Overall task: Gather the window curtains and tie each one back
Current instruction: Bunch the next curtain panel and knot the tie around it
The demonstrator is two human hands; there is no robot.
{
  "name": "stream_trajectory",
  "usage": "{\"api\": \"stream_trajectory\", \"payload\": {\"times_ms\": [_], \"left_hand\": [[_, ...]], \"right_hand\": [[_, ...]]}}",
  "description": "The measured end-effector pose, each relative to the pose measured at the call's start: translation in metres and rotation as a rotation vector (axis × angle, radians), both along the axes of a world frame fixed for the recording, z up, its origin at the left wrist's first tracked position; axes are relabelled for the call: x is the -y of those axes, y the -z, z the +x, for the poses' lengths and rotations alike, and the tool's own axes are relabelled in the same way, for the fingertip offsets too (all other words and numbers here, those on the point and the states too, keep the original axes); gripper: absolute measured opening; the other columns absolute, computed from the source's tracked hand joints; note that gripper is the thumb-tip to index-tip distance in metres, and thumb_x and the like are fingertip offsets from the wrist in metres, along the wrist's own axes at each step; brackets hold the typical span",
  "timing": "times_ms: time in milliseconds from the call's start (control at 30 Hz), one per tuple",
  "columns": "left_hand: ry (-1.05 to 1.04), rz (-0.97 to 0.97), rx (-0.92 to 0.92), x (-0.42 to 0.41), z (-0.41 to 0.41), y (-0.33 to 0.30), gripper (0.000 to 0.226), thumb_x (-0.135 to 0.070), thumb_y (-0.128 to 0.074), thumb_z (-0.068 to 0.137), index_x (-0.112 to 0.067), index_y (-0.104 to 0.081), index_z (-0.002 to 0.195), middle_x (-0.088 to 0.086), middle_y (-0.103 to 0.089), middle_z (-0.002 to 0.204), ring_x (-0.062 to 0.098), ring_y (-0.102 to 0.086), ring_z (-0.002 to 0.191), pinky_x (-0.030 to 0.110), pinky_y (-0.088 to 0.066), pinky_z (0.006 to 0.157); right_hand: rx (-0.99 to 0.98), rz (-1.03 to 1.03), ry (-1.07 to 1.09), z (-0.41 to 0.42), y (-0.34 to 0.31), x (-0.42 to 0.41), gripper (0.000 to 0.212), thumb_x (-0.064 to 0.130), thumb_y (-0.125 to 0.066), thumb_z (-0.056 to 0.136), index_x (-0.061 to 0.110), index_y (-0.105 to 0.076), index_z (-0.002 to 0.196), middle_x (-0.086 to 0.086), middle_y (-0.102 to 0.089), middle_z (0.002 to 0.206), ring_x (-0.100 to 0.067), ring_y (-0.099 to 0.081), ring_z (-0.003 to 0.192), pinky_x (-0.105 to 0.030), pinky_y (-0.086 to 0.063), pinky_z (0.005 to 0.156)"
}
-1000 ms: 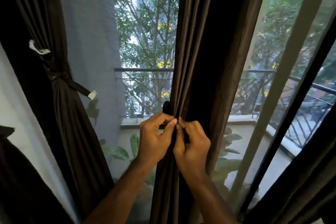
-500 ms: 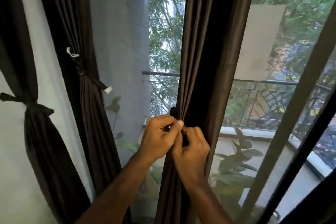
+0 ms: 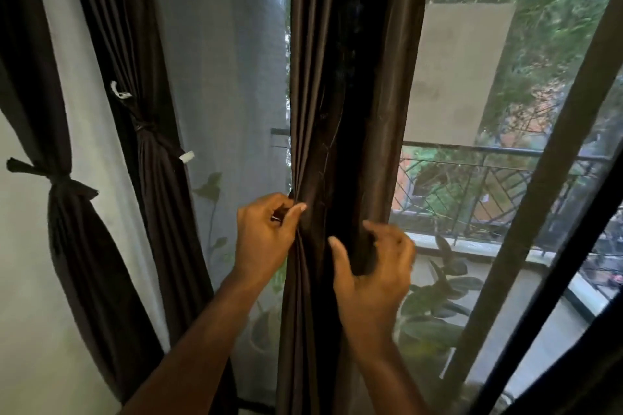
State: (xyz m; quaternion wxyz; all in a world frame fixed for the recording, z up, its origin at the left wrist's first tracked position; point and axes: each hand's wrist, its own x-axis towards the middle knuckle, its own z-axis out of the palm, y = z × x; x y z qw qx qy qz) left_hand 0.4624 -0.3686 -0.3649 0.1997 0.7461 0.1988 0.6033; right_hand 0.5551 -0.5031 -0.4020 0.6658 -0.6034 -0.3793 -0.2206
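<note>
Head view: curtain [image 3: 340,131] hangs dead centre, still untied; two tied curtains [image 3: 158,178] sit left of it. Your left hand [image 3: 266,239] pinches its left-edge folds, and your right hand [image 3: 374,273] curls loosely round its middle. Close the right fully and bunch all pleats tight before wrapping the tie.

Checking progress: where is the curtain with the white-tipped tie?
In the head view, the tied curtain hangs left of centre, between the far-left knotted curtain and the left hand.

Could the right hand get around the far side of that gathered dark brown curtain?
Probably yes: the right hand already cups the gathered dark brown curtain, and nothing blocks its right edge.
</note>
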Motion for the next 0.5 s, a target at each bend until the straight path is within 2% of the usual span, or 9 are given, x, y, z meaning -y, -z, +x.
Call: {"api": "stream_trajectory", "payload": {"times_ms": [67,133,200,267,333,367,433,500], "left_hand": [[-0.005,0.0,-0.004,-0.001,0.002,0.0,0.028,-0.025,-0.071,0.09,-0.009,-0.065,0.067,-0.003,-0.06,0.06,0.012,-0.058,0.056,0.041,-0.049,0.055],[0.005,-0.001,-0.009,-0.002,0.004,-0.001,0.027,-0.023,-0.071,0.09,-0.008,-0.066,0.068,-0.003,-0.061,0.06,0.011,-0.058,0.056,0.04,-0.05,0.055],[0.007,-0.001,-0.005,-0.005,0.006,0.0,0.027,-0.023,-0.07,0.09,-0.008,-0.066,0.068,-0.003,-0.061,0.06,0.011,-0.058,0.055,0.039,-0.05,0.054],[0.007,0.006,-0.006,-0.01,0.007,0.001,0.028,-0.022,-0.07,0.09,-0.008,-0.064,0.066,-0.002,-0.059,0.06,0.012,-0.057,0.055,0.039,-0.049,0.054],[0.019,0.006,-0.009,-0.016,0.006,0.002,0.03,-0.021,-0.07,0.09,-0.008,-0.062,0.065,-0.002,-0.057,0.059,0.014,-0.055,0.055,0.04,-0.048,0.055],[0.026,0.006,-0.01,-0.019,0.006,0.003,0.03,-0.021,-0.069,0.09,-0.008,-0.062,0.064,-0.001,-0.057,0.059,0.014,-0.055,0.054,0.04,-0.048,0.055],[0.033,0.01,-0.016,-0.025,0.006,0.003,0.031,-0.021,-0.069,0.091,-0.007,-0.061,0.064,0.001,-0.057,0.058,0.017,-0.055,0.054,0.042,-0.046,0.053],[0.047,0.001,-0.008,-0.029,0.006,0.005,0.032,-0.021,-0.069,0.091,-0.007,-0.061,0.063,0.001,-0.057,0.058,0.018,-0.055,0.054,0.042,-0.045,0.053]], "right_hand": [[-0.109,0.012,0.018,0.012,0.001,-0.006,0.034,0.018,-0.079,0.089,0.014,-0.065,0.12,0.004,-0.058,0.115,-0.016,-0.059,0.104,-0.028,-0.053,0.089],[-0.003,-0.037,0.006,0.012,0.007,-0.014,0.016,0.01,-0.071,0.095,0.012,-0.071,0.11,0.005,-0.063,0.099,-0.016,-0.062,0.089,-0.038,-0.056,0.077],[0.156,-0.095,-0.019,0.01,0.015,-0.019,0.007,0.01,-0.066,0.097,0.012,-0.072,0.099,0.006,-0.06,0.087,-0.017,-0.059,0.077,-0.034,-0.052,0.066],[0.098,-0.053,0.039,0.017,0.016,-0.023,0.007,0.008,-0.066,0.094,0.01,-0.072,0.092,0.005,-0.06,0.082,-0.015,-0.057,0.071,-0.03,-0.048,0.062],[-0.065,0.026,0.089,0.022,0.015,-0.028,0.011,0.002,-0.067,0.093,0.011,-0.072,0.092,0.003,-0.062,0.08,-0.01,-0.055,0.07,-0.03,-0.05,0.062],[-0.043,0.01,0.071,0.018,0.015,-0.03,0.012,0.001,-0.066,0.093,0.013,-0.071,0.091,0.003,-0.061,0.08,-0.009,-0.055,0.07,-0.026,-0.05,0.064],[0.155,-0.11,0.019,-0.004,0.018,-0.037,0.011,0.007,-0.064,0.096,0.014,-0.07,0.09,0.002,-0.06,0.08,-0.014,-0.055,0.073,-0.024,-0.046,0.068],[0.151,-0.126,0.017,-0.02,0.019,-0.048,0.01,0.01,-0.064,0.094,0.014,-0.07,0.087,0.003,-0.062,0.081,-0.018,-0.057,0.075,-0.027,-0.045,0.07]]}}
